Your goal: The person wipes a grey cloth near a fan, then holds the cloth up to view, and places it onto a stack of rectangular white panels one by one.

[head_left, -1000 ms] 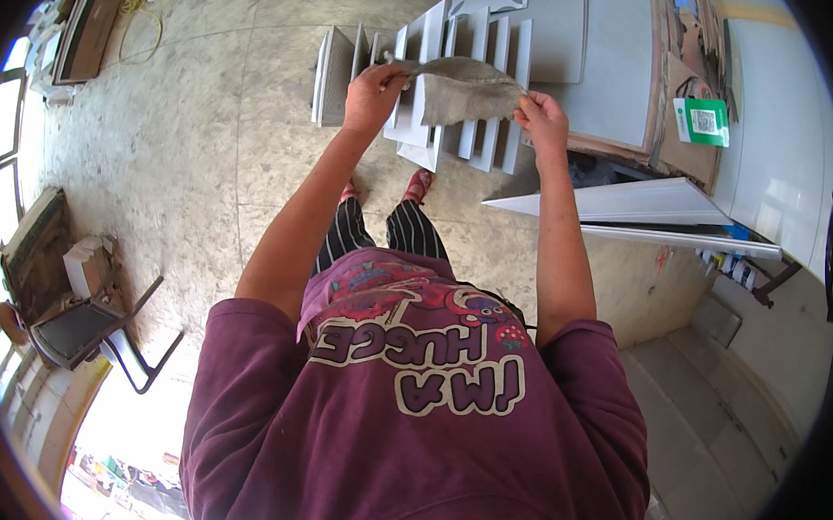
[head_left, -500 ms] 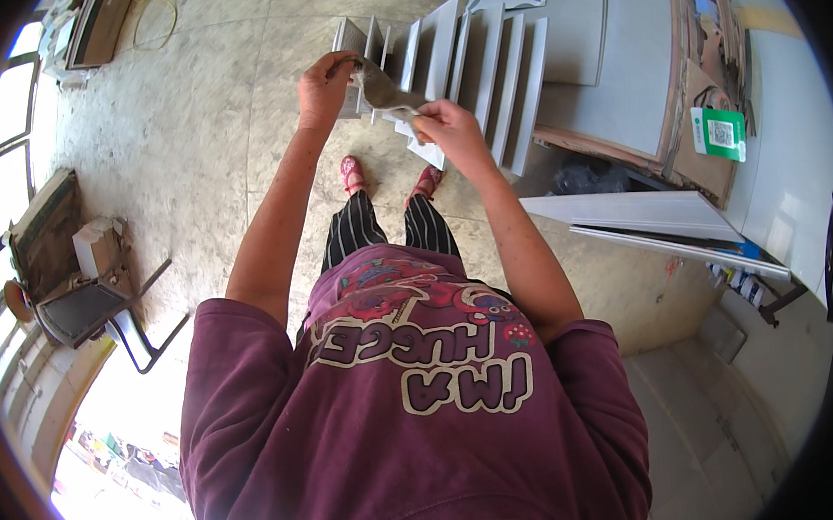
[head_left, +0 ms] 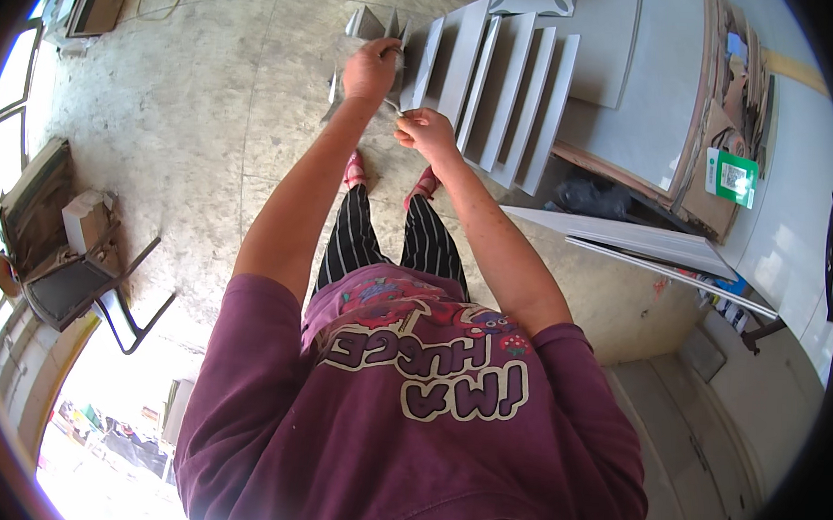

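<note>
A grey-brown cloth hangs between my two hands, partly hidden behind my left fingers. My left hand is closed on its upper end. Lower and to the right, my right hand pinches the cloth's other end between thumb and fingers. Just beyond both hands stands a row of upright, pale grey flat panels, spaced apart like leaves. Smaller pieces with pointed corners show past my left hand at the row's left end.
Large flat sheets lie stacked at the right, with cardboard and a green card at their edge. Long white panels jut out below them. A black-seated chair stands at the left on the concrete floor.
The cloth, stretched open in front of me before, is now bunched and seen narrower. My left hand has moved right, closer to my right hand, and the view has shifted slightly.
</note>
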`<act>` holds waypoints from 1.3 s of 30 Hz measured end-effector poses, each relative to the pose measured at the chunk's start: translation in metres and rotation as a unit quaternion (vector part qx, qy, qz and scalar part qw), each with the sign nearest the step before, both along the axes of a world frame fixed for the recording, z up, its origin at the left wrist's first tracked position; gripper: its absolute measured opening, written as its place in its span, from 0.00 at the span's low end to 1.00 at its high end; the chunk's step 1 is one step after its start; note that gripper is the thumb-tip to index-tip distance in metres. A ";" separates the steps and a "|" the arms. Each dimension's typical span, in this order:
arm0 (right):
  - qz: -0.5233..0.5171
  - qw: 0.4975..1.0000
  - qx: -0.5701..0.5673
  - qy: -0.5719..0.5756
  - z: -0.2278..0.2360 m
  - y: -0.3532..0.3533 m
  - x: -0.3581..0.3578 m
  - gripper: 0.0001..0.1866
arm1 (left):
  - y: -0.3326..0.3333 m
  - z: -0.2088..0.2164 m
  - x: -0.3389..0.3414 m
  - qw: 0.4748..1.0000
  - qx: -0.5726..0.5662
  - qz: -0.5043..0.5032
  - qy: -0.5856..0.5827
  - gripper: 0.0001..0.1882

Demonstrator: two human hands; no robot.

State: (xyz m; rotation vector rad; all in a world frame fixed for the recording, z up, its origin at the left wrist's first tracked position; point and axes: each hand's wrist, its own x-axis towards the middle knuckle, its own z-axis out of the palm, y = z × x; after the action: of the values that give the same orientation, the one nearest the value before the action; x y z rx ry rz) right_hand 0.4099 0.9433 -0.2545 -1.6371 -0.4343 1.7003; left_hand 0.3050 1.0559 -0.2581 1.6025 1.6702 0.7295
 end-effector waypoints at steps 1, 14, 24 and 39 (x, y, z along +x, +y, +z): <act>-0.023 1.000 -0.012 0.004 -0.003 -0.004 0.006 0.11 | -0.005 -0.008 0.011 1.000 -0.004 -0.018 0.000 0.09; -0.028 0.989 -0.079 -0.123 0.030 -0.111 0.123 0.15 | -0.118 0.042 0.209 0.955 -0.058 -0.256 -0.138 0.07; -0.188 0.982 -0.010 0.009 0.028 -0.149 0.154 0.14 | -0.178 0.119 0.277 0.863 -0.027 -0.444 -0.240 0.07; -0.017 0.974 0.187 -0.123 0.127 -0.100 0.106 0.08 | -0.093 0.164 0.177 0.865 -0.084 -0.230 -0.437 0.07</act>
State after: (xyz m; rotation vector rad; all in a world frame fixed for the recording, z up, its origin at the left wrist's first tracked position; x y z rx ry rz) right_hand 0.5163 0.8438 -0.1272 -1.5636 -0.7913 1.2977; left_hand 0.4815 0.9630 -0.0943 1.1825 0.6365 0.8445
